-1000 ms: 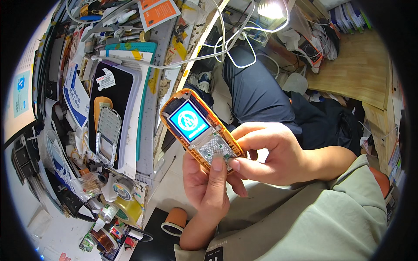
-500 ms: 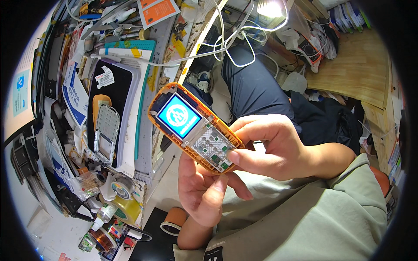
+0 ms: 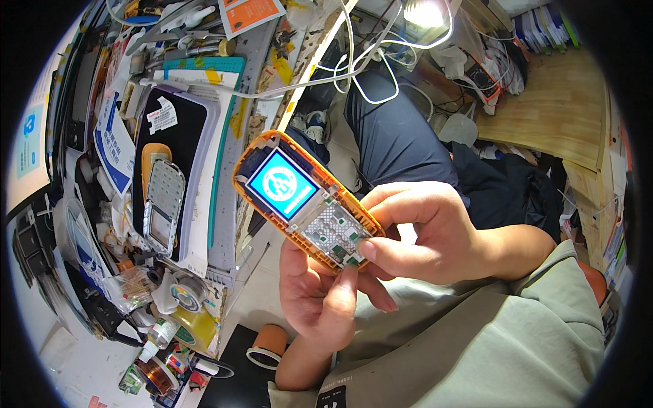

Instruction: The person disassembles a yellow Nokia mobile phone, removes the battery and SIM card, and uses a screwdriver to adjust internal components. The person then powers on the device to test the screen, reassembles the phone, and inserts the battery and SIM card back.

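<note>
So the left hand (image 3: 316, 292) sits closest to the camera, palm cupped under the bottom end of the phone (image 3: 306, 198), thumb coming up onto the lower edge. The right hand (image 3: 425, 234) comes in from the side and pinches that same end between thumb and fingertips, right at the bare keypad board. Both are closed on it, nothing loose.

The phone is up in the air over the lap, tilted, lit blue screen pointing up and to the left. It's an orange shell with the front cover off, so I'd guess it's light and stiff, but touchy: open contacts, small parts and a bare screen. Best to hold it by the orange side rails and keep fingers off the board and the glass. Smooth plastic could also slip out of a pinch.

Compared with a second ago, it has tipped further over, with the screen end swung left and lower in the view. The left hand has slid further under it, where before its thumb lay on top of the keypad.

Further out on the bench, a grey keypad cover (image 3: 163, 207) lies on a black mat (image 3: 178, 170), with tape rolls (image 3: 185, 297) nearer and white cables (image 3: 367, 64) at the back.
</note>
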The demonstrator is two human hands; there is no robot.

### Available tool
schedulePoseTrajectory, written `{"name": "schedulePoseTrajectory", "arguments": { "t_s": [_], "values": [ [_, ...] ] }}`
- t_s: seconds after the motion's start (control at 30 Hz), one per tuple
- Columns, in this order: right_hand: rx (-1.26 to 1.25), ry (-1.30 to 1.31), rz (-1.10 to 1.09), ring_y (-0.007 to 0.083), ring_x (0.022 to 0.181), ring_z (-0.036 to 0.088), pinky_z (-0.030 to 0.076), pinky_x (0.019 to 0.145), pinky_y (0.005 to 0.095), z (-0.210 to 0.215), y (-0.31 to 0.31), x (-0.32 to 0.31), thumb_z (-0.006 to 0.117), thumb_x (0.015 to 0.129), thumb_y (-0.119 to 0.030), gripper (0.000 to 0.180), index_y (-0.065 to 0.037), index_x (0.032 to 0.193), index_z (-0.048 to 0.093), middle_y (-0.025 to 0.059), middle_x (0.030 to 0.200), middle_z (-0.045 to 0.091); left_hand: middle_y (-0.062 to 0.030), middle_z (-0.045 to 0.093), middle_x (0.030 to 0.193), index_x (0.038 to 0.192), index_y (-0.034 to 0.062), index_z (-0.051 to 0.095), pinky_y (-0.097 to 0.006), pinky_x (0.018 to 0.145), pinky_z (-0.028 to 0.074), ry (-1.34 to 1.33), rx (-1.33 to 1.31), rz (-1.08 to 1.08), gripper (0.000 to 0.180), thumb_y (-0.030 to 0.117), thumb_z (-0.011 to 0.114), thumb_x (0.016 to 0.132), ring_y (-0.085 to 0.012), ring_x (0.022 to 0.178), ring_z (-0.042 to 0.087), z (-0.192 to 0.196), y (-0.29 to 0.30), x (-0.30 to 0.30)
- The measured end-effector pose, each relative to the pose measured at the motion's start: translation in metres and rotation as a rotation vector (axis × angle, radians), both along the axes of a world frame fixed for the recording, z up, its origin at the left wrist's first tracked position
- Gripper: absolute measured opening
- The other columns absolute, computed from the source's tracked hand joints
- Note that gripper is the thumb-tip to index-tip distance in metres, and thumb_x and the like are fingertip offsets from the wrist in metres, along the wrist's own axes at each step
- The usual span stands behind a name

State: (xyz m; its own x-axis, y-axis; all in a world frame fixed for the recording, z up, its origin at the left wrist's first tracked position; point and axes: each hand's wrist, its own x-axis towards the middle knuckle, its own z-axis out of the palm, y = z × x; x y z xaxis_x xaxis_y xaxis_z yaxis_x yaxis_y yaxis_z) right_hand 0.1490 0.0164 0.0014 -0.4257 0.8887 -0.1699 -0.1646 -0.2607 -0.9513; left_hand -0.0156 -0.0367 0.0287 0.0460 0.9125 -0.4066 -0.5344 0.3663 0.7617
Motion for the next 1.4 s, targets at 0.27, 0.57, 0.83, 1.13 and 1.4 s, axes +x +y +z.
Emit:
{"name": "schedulePoseTrajectory", "arguments": {
  "t_s": [0.27,0.57,0.83,1.13,1.4],
  "values": [
    [0.05,0.038,-0.007,0.0102,0.068,0.059,0.048,0.06,0.0247,-0.006,-0.0007,-0.0003,0.071,0.085,-0.006,0.013,0.003,0.094,0.071,0.006,0.086,0.068,-0.0282,0.058,0.121,0.148,-0.0008,0.018,-0.029,0.052,0.061,0.031,0.003,0.006,0.068,-0.012,0.037,0.084,-0.0241,0.067,0.07,-0.0003,0.0007,0.0026],
    [0.079,0.01,0.073,0.0174,0.088,0.066,0.054,0.076,0.0288,-0.0029,-0.0011,0.0068,0.069,0.088,-0.001,0.02,0.009,0.104,0.069,0.0176,0.104,0.069,-0.0277,0.06,0.119,0.149,-0.0017,0.017,-0.026,0.047,0.058,0.053,0.007,0.022,0.07,-0.01,0.039,0.083,-0.0219,0.067,0.069,-0.0038,-0.0004,0.0035],
    [0.142,0.013,-0.017,0.0112,0.071,0.061,0.05,0.059,0.0241,-0.0063,-0.0038,0.0007,0.072,0.086,-0.008,0.017,0.003,0.099,0.071,0.0084,0.091,0.069,-0.028,0.059,0.119,0.148,-0.0026,0.019,-0.025,0.047,0.057,0.061,0.022,0.024,0.069,-0.008,0.04,0.083,-0.0219,0.069,0.068,-0.0029,-0.0018,0.0051],
    [0.173,0.01,0.0,0.0115,0.069,0.061,0.049,0.058,0.0239,-0.0036,-0.0023,0.0025,0.072,0.085,-0.005,0.018,0.003,0.101,0.071,0.0094,0.093,0.069,-0.0285,0.06,0.116,0.143,-0.0053,0.024,-0.023,0.045,0.055,0.064,0.046,0.062,0.066,-0.007,0.04,0.08,-0.0214,0.069,0.069,-0.0053,-0.003,0.0068],
    [0.151,0.002,0.015,0.0108,0.069,0.061,0.049,0.057,0.0235,-0.0031,-0.0033,0.003,0.072,0.085,-0.005,0.018,0.004,0.101,0.071,0.0095,0.093,0.069,-0.0289,0.06,0.116,0.144,-0.0038,0.023,-0.023,0.044,0.054,0.058,0.041,0.076,0.065,-0.008,0.041,0.081,-0.0207,0.068,0.068,-0.0067,-0.0068,0.0058]
  ]
}}
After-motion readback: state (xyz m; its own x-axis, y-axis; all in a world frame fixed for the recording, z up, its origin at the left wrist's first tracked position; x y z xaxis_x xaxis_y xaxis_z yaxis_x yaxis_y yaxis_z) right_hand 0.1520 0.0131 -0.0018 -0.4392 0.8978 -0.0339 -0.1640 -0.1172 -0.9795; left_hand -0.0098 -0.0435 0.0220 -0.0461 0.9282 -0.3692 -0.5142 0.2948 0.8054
